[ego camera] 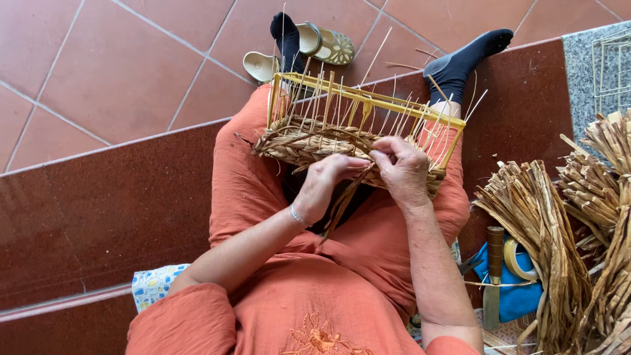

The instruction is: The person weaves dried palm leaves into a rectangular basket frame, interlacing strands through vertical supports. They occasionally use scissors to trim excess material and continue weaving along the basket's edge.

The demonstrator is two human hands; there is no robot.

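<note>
The basket (342, 141) looks light, its thin stakes brittle; best held by its woven rim. Both the left hand (323, 184) and right hand (402, 169) pinch a straw strand (345, 197) at that rim.

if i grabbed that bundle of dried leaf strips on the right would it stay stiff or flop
Probably flop: the dried leaf strips are long, thin and already fan and droop loosely. Likely light, being dry fibre. Loose strands could slip out, since no tie is visible around them.

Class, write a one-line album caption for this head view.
Both hands, left hand and right hand, weave straw onto a half-made basket on the lap.
</note>
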